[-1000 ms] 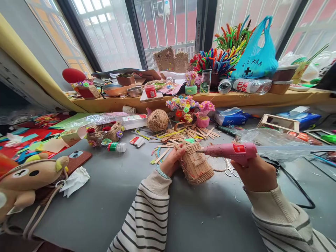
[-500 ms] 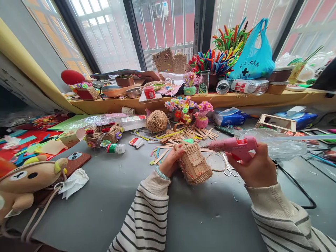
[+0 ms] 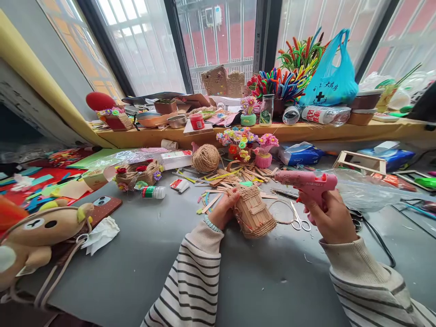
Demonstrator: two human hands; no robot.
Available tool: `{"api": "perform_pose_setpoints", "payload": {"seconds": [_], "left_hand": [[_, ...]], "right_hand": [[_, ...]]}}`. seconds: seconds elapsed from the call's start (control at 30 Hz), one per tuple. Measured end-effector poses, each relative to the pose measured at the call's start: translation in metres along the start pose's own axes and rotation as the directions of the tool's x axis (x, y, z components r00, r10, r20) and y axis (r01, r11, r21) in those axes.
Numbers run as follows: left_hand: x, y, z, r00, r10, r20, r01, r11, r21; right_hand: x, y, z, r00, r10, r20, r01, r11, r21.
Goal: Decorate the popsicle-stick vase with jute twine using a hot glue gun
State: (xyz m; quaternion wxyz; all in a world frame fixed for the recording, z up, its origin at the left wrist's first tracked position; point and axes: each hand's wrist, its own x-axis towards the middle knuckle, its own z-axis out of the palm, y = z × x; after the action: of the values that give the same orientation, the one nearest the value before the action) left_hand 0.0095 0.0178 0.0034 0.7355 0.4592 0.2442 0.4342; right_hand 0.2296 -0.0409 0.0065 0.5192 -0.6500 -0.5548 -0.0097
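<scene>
My left hand (image 3: 223, 210) grips a small holder (image 3: 252, 212) made of wooden craft sticks with twine wound round both ends. It is tilted, held just over the grey table. In my right hand (image 3: 335, 220) is a pink hot glue gun (image 3: 308, 182), its nozzle pointing left and up, apart from the holder. My right fingers wrap the gun's handle near the trigger. Between the hands lie scissors (image 3: 299, 221) and a thin twine loop (image 3: 282, 211). Loose craft sticks (image 3: 235, 175) are scattered behind the holder.
A ball of twine (image 3: 206, 158), a small bottle (image 3: 154, 192) and a pink flower pot (image 3: 263, 159) stand or lie farther back. On the left are a plush bear (image 3: 41, 236), a phone (image 3: 104, 209) and crumpled tissue (image 3: 101, 234). A black cable (image 3: 379, 240) runs at right.
The glue gun has moved back from the holder's top, to the right, and its nozzle has tipped up. My left hand still holds the holder in much the same pose.
</scene>
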Motion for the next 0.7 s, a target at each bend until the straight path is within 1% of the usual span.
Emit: {"api": "perform_pose_setpoints", "payload": {"seconds": [0.13, 0.3, 0.37, 0.47, 0.53, 0.7], "left_hand": [[0.0004, -0.0009, -0.0014, 1.000, 0.005, -0.001, -0.005, 1.000, 0.003], [0.0014, -0.0012, -0.0021, 0.999, -0.015, 0.028, 0.015, 1.000, -0.005], [0.0016, -0.0015, -0.0025, 0.999, -0.004, 0.038, 0.004, 1.000, -0.016], [0.0020, -0.0024, -0.0034, 1.000, 0.007, 0.017, -0.007, 1.000, -0.025], [0.0025, -0.0032, -0.0043, 1.000, 0.004, 0.001, -0.004, 1.000, -0.022], [0.0031, -0.0039, -0.0058, 1.000, -0.010, -0.002, 0.010, 1.000, -0.009]], "right_hand": [[0.0006, -0.0018, -0.0024, 0.996, 0.085, -0.031, -0.084, 0.996, 0.038], [-0.0006, -0.0087, -0.0076, 0.990, 0.101, -0.103, -0.106, 0.993, -0.043], [-0.0007, -0.0072, -0.0072, 0.988, 0.091, -0.127, -0.097, 0.995, -0.039], [-0.0013, -0.0042, -0.0050, 0.982, 0.095, -0.162, -0.102, 0.994, -0.034], [-0.0021, -0.0040, -0.0037, 0.984, 0.083, -0.157, -0.098, 0.992, -0.085], [-0.0040, -0.0059, -0.0014, 0.996, 0.037, -0.076, -0.051, 0.978, -0.202]]}}
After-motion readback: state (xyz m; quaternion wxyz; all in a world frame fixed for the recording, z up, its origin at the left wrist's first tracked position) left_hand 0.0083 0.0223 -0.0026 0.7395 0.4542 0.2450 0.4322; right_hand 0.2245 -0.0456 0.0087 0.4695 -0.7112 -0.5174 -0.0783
